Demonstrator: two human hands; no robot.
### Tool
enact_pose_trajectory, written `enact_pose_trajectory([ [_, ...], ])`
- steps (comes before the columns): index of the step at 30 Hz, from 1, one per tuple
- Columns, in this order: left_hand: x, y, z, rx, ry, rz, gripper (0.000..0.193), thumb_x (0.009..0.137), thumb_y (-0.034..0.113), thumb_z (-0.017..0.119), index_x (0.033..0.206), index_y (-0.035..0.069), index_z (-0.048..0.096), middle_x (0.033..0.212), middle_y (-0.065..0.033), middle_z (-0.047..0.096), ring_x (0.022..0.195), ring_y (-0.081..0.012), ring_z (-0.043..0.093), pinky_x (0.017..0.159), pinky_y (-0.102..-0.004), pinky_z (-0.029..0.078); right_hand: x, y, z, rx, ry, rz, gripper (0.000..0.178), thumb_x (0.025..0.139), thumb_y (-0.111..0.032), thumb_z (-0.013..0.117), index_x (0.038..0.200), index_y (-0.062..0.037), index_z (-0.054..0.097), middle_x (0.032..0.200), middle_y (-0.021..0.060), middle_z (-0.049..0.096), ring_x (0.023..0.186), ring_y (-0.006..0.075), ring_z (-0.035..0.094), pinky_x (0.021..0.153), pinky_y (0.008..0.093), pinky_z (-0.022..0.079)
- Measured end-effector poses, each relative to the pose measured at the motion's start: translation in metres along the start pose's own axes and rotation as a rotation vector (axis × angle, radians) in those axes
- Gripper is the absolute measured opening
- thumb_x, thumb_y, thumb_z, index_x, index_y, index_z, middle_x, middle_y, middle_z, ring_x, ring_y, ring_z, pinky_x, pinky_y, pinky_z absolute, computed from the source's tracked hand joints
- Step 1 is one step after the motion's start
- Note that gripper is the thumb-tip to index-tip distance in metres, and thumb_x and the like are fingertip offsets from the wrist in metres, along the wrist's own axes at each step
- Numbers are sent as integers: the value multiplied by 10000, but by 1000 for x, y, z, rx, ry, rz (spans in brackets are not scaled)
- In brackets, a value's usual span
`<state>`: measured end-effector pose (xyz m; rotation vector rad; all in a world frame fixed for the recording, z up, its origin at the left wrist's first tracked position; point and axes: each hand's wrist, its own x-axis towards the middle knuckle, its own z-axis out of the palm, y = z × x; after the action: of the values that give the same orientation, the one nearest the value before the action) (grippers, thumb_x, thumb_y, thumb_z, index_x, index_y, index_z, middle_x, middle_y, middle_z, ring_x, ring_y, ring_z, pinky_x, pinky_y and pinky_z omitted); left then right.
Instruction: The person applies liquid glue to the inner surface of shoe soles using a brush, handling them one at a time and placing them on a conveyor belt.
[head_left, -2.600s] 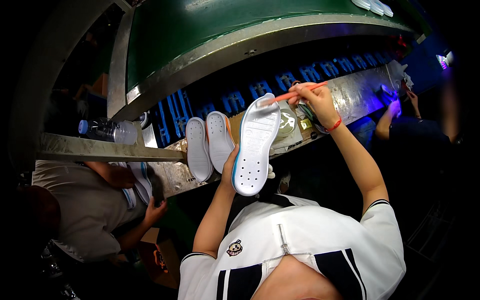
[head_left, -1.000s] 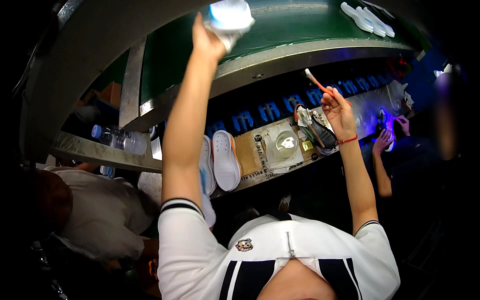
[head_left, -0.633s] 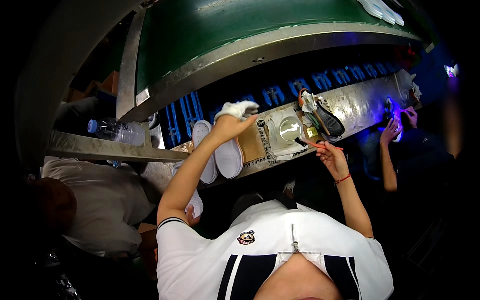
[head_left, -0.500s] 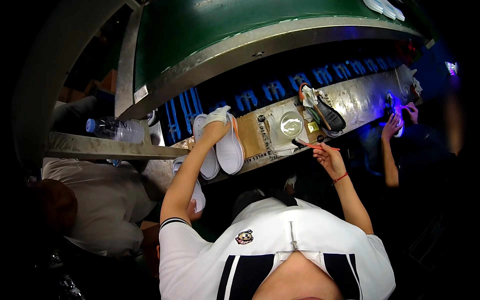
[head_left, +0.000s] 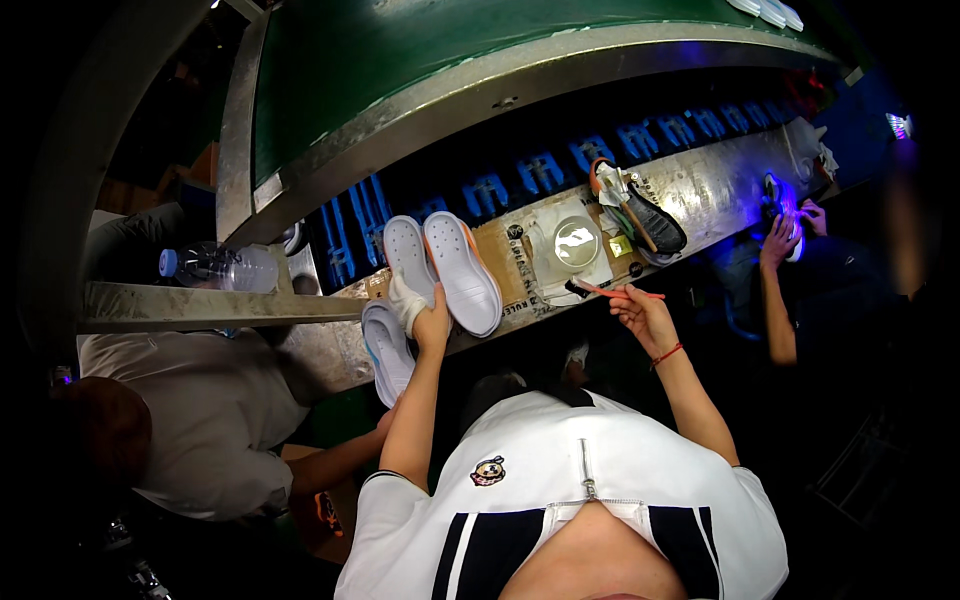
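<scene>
My left hand [head_left: 430, 322], its fingers in a white covering, is closed round the lower end of a pale grey shoe sole [head_left: 405, 245]. The fingers lie along its left edge and the thumb is on the right. A second pale sole with an orange edge [head_left: 466, 280] stands beside it on the bench. In my right hand [head_left: 646, 318] is a slim brush with a red handle [head_left: 620, 293], pinched between the fingers. Its dark bristle end hovers by the near edge of a white sheet [head_left: 598, 280] under a round bowl with whitish contents [head_left: 575, 243].
Right of the bowl lies a dark shoe part with orange trim [head_left: 650, 225]. At left, another person's hand [head_left: 388, 415] is at a pale sole with blue edging [head_left: 388, 350]. A metal-edged green surface [head_left: 480, 50] overhangs the bench. A water bottle [head_left: 230, 268] lies at left.
My left hand has come down from the soles' upper ends to the left sole's lower end. The other person's sole has risen onto the bench edge. My right hand stays nearly in place.
</scene>
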<state>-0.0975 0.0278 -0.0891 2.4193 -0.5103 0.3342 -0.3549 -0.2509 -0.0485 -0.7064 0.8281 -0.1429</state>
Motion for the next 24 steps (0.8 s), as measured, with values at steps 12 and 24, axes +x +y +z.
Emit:
enact_pose_trajectory([
  [12,84,22,25,71,-181,349,788,712,224,746,1362,-3,362,1368,-228,385,1279,-406,333,1069,-451,286,6,5,2,-18,-16,25,277,948,-255,544,1054,-11,622,882,83,705,775,122,656,673,210,461],
  [24,191,-1,83,393,-989,464,313,803,98,582,1104,138,659,1073,-184,641,1016,-328,609,899,-414,472,8,-1,1,-51,-22,13,277,950,-245,533,1045,-6,634,888,76,705,778,118,649,682,218,455],
])
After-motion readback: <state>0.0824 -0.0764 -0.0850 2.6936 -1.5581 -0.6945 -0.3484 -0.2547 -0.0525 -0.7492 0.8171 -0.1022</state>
